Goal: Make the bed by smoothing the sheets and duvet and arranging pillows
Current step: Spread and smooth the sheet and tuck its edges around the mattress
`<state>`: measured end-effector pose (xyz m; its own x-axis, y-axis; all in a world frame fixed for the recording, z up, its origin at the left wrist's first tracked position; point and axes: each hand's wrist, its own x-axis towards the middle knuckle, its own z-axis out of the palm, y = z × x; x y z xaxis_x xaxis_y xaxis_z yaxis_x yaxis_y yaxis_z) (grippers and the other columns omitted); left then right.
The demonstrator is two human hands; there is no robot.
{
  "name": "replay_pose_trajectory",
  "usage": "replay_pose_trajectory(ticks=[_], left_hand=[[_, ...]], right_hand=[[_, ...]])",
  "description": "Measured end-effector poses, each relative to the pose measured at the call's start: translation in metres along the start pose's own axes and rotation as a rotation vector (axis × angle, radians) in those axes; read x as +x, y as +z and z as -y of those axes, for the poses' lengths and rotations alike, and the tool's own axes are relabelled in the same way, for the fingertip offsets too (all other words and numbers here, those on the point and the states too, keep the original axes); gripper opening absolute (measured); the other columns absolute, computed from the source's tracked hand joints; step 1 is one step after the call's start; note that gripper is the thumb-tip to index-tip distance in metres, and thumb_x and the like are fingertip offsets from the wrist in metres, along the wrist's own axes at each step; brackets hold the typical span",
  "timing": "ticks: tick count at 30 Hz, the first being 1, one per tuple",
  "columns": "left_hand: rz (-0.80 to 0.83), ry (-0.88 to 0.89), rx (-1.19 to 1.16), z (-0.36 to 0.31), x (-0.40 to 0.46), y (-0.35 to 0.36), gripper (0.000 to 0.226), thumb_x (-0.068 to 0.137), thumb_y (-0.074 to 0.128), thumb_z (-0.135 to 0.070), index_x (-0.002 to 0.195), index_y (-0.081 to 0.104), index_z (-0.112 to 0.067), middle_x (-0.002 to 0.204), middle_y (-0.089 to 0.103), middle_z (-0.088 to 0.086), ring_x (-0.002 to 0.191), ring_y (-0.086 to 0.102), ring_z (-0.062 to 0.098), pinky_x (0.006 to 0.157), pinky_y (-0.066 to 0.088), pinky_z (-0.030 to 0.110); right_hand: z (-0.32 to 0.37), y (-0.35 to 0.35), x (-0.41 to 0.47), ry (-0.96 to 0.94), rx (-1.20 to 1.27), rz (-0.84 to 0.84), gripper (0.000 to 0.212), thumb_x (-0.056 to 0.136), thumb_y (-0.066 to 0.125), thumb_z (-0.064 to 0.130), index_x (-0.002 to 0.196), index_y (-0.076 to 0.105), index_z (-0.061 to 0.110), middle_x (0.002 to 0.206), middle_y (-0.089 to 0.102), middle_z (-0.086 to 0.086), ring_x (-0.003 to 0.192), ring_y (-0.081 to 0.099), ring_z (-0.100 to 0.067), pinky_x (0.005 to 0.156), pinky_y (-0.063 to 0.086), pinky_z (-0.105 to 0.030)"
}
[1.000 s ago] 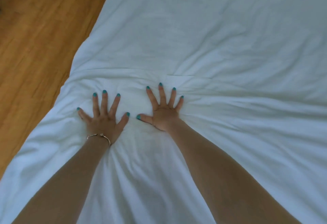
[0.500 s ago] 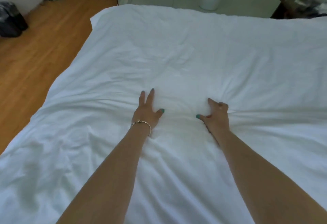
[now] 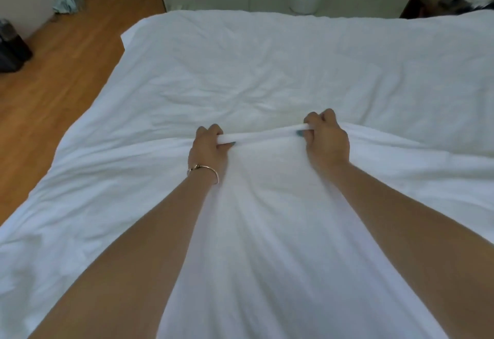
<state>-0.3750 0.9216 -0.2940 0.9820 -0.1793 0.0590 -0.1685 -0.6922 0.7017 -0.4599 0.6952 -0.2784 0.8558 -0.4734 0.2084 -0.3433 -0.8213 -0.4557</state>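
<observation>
Duvet [image 3: 267, 76]: white, spread over the whole bed, creased in the middle; a ridge of its cloth is gathered up between the two hands near the centre of the view.
Left hand [image 3: 207, 148]: its grip is tight on the left end of the gathered ridge, fingers curled over the top and thumb underneath; a thin bracelet [image 3: 204, 170] sits on the wrist.
Right hand [image 3: 327, 138]: its grip holds the right end of the same ridge, fingers [image 3: 318, 119] folded round the cloth, knuckles up.
Fold between the hands: a taut rolled band of cloth runs from one fist to the other, lifted a little off the flat duvet beyond it; folds fan from it back toward the person, between the forearms.
Floor [image 3: 53, 76]: wooden boards on the left of the bed.
Bin [image 3: 12, 49]: dark, on the floor at the left edge.
Far side: pale wall or cupboard fronts past the bed; dark furniture [image 3: 422, 4] at upper right, carrying blurred things I cannot make out.
</observation>
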Motion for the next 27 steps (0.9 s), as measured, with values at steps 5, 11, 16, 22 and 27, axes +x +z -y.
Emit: replay_pose_trajectory(ticks=[5,11,16,22,27], left_hand=[[0.159,0.087,0.356,0.02,-0.024,0.025,0.062,0.093,0.035,-0.063,0.148,0.012,-0.047,0.159,-0.007,-0.003,0.146,0.008,0.024,0.116,0.012,0.047],[0.387,0.076,0.811,0.026,-0.015,0.038,0.079,0.068,-0.01,-0.09,0.138,-0.027,-0.056,0.155,-0.032,-0.007,0.143,-0.03,0.027,0.105,-0.006,0.072],[0.468,0.013,0.767,0.009,-0.011,0.03,0.076,0.072,-0.011,-0.085,0.138,-0.029,-0.053,0.155,-0.033,-0.007,0.143,-0.029,0.025,0.107,-0.003,0.07],[0.365,0.064,0.716,0.026,-0.142,0.008,0.078,0.085,0.012,-0.078,0.152,0.015,-0.039,0.161,0.014,0.009,0.148,0.011,0.032,0.107,0.01,0.07],[0.345,0.063,0.76,0.042,-0.116,0.028,0.08,0.085,0.012,-0.079,0.152,0.009,-0.036,0.161,0.011,0.011,0.149,0.005,0.031,0.108,0.006,0.071]], right_hand=[[-0.02,0.045,-0.019,0.091,0.056,0.367,0.076,0.09,0.042,0.066,0.152,0.007,0.041,0.161,-0.013,0.013,0.15,-0.004,-0.023,0.121,0.005,-0.047],[-0.032,0.071,-0.021,-0.035,-0.341,0.404,0.071,0.088,0.006,0.075,0.148,-0.021,0.046,0.159,-0.027,0.011,0.145,-0.028,-0.025,0.118,-0.016,-0.047],[-0.032,0.071,-0.011,0.009,-0.279,0.609,0.072,0.089,0.004,0.075,0.143,-0.031,0.045,0.152,-0.041,0.011,0.14,-0.039,-0.023,0.115,-0.02,-0.05],[-0.034,0.068,-0.006,0.024,-0.252,0.711,0.07,0.088,0.003,0.074,0.141,-0.033,0.046,0.15,-0.042,0.012,0.139,-0.039,-0.023,0.114,-0.023,-0.049],[-0.035,0.07,-0.002,0.041,-0.268,0.722,0.07,0.09,0.008,0.074,0.141,-0.031,0.047,0.152,-0.04,0.013,0.14,-0.038,-0.023,0.112,-0.025,-0.047]])
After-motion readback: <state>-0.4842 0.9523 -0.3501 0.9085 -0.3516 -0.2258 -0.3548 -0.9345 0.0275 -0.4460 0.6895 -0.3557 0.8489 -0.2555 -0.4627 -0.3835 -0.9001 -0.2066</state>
